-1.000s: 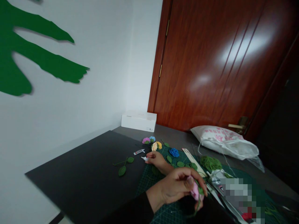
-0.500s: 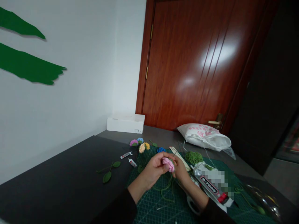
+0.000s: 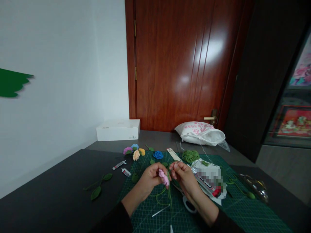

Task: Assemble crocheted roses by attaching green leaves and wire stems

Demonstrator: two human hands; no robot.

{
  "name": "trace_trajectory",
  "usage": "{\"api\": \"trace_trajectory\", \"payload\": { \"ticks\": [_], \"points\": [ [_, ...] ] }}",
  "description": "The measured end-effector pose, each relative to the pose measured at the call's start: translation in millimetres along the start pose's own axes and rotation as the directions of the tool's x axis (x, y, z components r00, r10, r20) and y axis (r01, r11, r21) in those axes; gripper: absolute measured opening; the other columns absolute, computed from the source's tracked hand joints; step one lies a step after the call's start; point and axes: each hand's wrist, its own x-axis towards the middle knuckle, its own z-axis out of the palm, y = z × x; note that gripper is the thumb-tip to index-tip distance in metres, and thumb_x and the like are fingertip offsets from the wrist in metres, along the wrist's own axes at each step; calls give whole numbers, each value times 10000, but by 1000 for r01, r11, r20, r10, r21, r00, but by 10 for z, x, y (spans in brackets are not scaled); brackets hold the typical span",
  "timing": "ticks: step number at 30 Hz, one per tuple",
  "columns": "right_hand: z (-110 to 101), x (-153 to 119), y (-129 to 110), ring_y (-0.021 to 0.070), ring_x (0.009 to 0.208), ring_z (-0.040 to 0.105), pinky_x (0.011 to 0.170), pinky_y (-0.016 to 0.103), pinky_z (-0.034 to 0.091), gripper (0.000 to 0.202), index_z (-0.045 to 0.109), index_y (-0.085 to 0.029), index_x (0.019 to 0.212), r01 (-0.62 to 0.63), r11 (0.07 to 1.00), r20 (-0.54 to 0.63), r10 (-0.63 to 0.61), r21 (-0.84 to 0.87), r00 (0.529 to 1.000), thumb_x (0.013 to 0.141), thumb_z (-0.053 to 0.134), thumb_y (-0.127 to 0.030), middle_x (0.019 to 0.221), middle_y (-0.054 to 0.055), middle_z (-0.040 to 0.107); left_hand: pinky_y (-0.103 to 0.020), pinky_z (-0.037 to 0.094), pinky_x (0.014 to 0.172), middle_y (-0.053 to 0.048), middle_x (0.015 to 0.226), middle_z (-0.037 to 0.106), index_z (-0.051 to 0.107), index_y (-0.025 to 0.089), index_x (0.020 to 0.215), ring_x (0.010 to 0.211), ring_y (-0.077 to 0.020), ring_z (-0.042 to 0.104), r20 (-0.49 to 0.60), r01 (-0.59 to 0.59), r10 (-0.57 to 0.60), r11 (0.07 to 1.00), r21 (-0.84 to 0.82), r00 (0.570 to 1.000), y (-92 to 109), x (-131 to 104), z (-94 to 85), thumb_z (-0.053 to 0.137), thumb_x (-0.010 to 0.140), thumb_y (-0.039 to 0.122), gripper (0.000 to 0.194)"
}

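Note:
My left hand [image 3: 149, 177] is closed around a pink crocheted flower [image 3: 163, 178], held above the green cutting mat [image 3: 252, 212]. Long green yarn strands [image 3: 169, 195] hang down from beneath the flower. Close beside it on the right, my right hand [image 3: 184, 174] has thumb and fingers pinched together; what they grip is too small to make out. A thin silver rod [image 3: 160, 210] lies on the mat under the hands. Scissors [image 3: 189, 205] rest below my right wrist, partly covered by it. A blue crocheted flower [image 3: 158, 155] sits beyond my hands.
Purple, light blue, yellow and cream [image 3: 136, 155] flowers lie at the mat's far left corner. Left of it are small glue tubes [image 3: 126, 172] and a leafy stem [image 3: 96, 193]. Green yarn [image 3: 190, 156], a glue package [image 3: 209, 183], a white bag [image 3: 199, 133] and a white box [image 3: 119, 131] lie around.
My right hand has moved apart from the flower, to its right. The flower in my left hand is tilted further down. The view has turned to the right, revealing more of the blue flower.

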Motion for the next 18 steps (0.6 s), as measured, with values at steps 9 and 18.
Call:
{"api": "trace_trajectory", "payload": {
  "ticks": [9, 18],
  "points": [
    [-695, 47, -206, 138, 576, 545, 540, 251, 387, 244, 670, -202, 797, -91, 877, 48, 128, -473, 991, 657, 796, -357, 660, -15, 630, -266, 509, 635, -38, 737, 721, 621, 151, 798, 655, -168, 664, -162, -111, 113, 994, 23, 980, 91, 67, -217, 830, 677, 179, 244],
    [-633, -145, -77, 125, 578, 519, 557, 242, 347, 149, 688, -212, 719, -53, 747, 188, 234, -663, 954, 625, 750, -115, 620, -38, 609, -272, 496, 657, -25, 747, 723, 620, 156, 778, 658, -163, 663, -208, -146, 146, 989, 14, 967, 184, 81, -226, 835, 659, 157, 245]
  ]
}}
